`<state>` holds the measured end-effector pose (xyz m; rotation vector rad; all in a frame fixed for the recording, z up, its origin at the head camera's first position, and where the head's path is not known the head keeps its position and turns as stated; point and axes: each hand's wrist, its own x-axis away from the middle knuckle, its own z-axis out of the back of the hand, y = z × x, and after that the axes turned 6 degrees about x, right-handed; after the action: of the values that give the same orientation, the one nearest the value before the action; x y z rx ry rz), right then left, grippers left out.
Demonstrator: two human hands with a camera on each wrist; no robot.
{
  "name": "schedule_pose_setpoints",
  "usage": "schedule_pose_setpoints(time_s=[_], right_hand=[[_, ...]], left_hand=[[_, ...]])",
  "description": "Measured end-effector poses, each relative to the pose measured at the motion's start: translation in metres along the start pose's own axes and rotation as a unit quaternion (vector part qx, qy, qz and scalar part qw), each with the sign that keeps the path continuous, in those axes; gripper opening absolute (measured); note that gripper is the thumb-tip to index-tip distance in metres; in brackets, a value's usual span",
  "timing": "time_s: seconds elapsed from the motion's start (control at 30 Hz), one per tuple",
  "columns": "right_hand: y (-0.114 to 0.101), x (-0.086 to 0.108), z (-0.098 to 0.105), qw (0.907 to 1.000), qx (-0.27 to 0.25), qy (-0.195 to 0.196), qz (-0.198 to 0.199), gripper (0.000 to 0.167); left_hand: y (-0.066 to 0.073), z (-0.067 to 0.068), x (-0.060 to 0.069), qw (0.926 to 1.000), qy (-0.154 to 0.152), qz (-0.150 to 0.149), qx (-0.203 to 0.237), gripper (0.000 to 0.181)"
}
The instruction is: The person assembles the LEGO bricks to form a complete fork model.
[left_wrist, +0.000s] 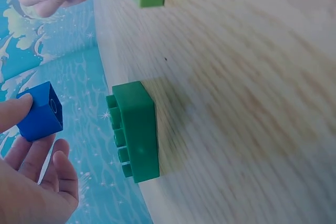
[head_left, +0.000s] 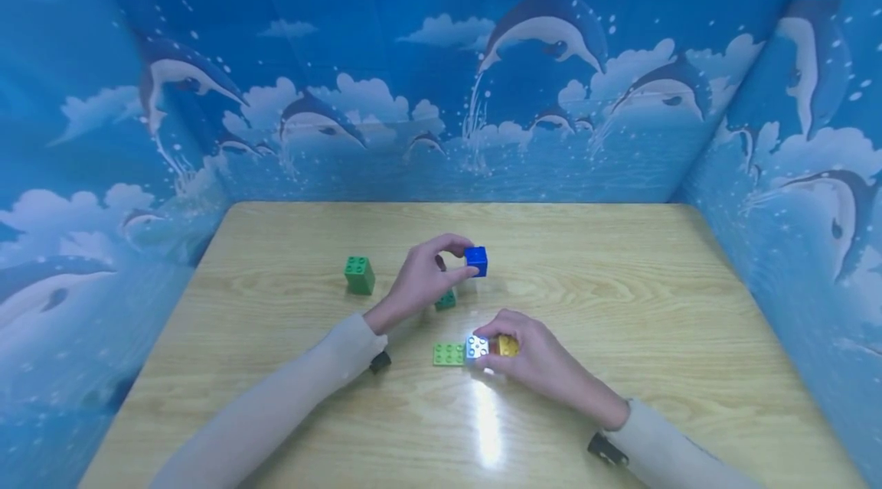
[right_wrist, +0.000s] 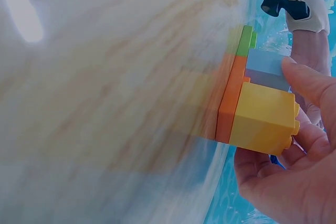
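The left hand [head_left: 422,279] pinches a dark blue block [head_left: 476,262] between thumb and fingers, held above the table; the left wrist view shows this blue block [left_wrist: 41,111] tilted. Below that hand, a green brick [left_wrist: 137,132] stands on the table, partly hidden in the head view. The right hand [head_left: 540,357] grips a light blue block [head_left: 478,347], which sits on an orange brick [right_wrist: 231,100] beside a yellow block [right_wrist: 264,117]. A light green brick [head_left: 449,354] lies at the orange brick's left end.
A tall green block [head_left: 360,275] stands on the table [head_left: 620,267] to the left of the left hand. Blue dolphin-print curtains [head_left: 413,53] surround the table at the back and both sides.
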<state>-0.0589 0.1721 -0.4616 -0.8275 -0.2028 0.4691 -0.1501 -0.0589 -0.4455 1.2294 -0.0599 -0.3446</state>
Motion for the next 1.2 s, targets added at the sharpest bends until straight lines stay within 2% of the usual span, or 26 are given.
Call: schedule_pose_setpoints(time_s=[0.13,0.37,0.57,0.8,1.03,1.2], right_hand=[[0.0,0.0,0.0,1.0,0.001,0.0,-0.007,0.035],[0.002,0.0,-0.001,0.9999,-0.003,0.005,0.013,0.034],[0.001,0.001,0.0,1.0,-0.004,0.001,-0.001,0.035],[-0.001,0.0,0.001,1.0,-0.004,-0.004,-0.006,0.037],[-0.001,0.001,0.001,1.0,0.0,0.002,0.0,0.037],[0.0,0.001,0.001,1.0,0.002,0.0,0.002,0.036]], left_hand=[[-0.002,0.003,0.004,0.9999,-0.001,-0.004,0.012,0.04],[0.0,0.01,0.015,0.9996,0.019,-0.017,-0.007,0.04],[-0.002,0.015,0.025,0.9995,0.029,-0.008,0.013,0.039],[-0.002,0.021,0.039,0.9993,0.025,-0.006,0.027,0.039],[-0.003,0.024,0.052,0.9994,0.033,-0.002,-0.009,0.039],[-0.006,0.025,0.063,0.9998,0.019,0.007,-0.002,0.04]])
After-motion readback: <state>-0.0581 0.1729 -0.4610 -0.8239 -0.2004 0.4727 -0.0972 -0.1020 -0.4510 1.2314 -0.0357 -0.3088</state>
